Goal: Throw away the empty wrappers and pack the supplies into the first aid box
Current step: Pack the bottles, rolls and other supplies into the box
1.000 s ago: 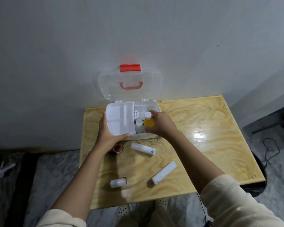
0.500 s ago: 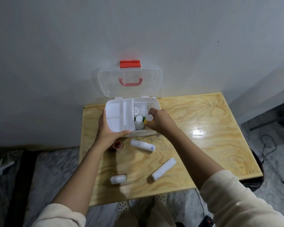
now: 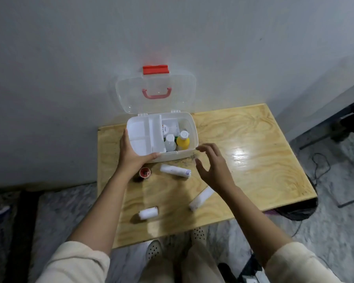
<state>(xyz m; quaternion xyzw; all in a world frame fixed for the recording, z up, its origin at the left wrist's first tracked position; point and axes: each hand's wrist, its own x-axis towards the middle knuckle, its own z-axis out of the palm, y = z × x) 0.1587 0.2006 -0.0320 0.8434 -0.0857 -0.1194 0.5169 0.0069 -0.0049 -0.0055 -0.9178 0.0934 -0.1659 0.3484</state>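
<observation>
A: What is found toward the left edge of the table [image 3: 253,160]?

B: The left front corner of the first aid box [image 3: 184,155] is gripped by the left hand [image 3: 131,154], with the thumb laid along the front wall and the fingers run up the left side. Only a narrow strip of bare wood is left between that hand and the table's left edge. Just below the wrist a small red-topped pot [image 3: 145,172] is stood, and a short roll [image 3: 148,213] is laid nearer the front edge

A: How is the box placed?

B: It is set at the back edge, with its lid [image 3: 155,92] thrown open and leaned on the wall [image 3: 70,58]. The left half is covered by a white divider tray [image 3: 141,137]. In the open right half 2 bottles are stood upright side by side, a clear bottle [image 3: 170,141] and a yellow bottle [image 3: 183,140]. A printed roll [image 3: 175,170] is laid just in front of the box, apart from its wall

A: Is anything held by the right hand [image 3: 215,168]?

B: Nothing is held. It is raised over the table just off the box's right front corner, fingers spread and loosely bent. A long roll [image 3: 200,199] is partly hidden beneath its wrist. Beyond it a wide stretch of bare glossy wood is left open as far as the right edge, under which a dark bag [image 3: 294,213] is seen

A: What is changed from 0.5 s ago?

B: The yellow bottle was then pinched by the right hand inside the box. It has since been let go in the right compartment and the hand has been drawn back. The left hand's hold and the 3 rolls are unchanged
</observation>
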